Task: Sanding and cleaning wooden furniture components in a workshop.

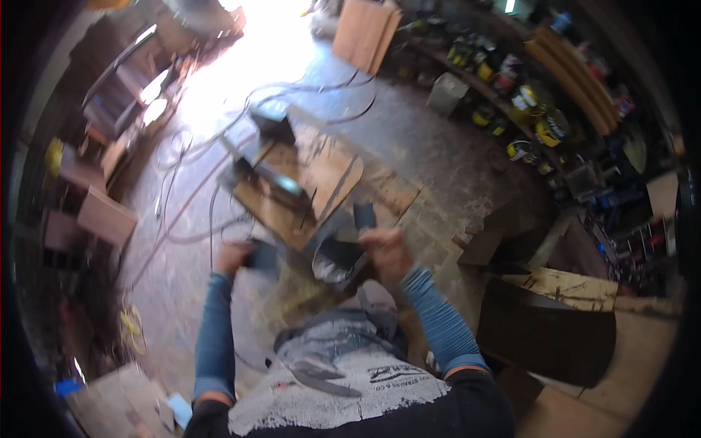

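My left hand (232,257) is closed on a dark, flat, square piece (261,255) that looks like sandpaper; blur hides its surface. My right hand (391,252), fingers curled, grips a similar dark flat piece (364,214) that sticks up beyond the knuckles. Just left of the right hand and below it sits a dark container or bag (332,263) with a shiny inside. Ahead of both hands lies a low wooden panel (325,171). On it rest a dark block-shaped thing (272,126) and a blurred, shiny dark object (281,184).
Hoses and cords (193,153) coil across the floor to the left. Shelves of cans and tubs (537,109) line the right side. A large dark curved panel (548,332) stands near on the right. Wooden boxes (106,215) are at the left, and boards (365,36) stand far ahead.
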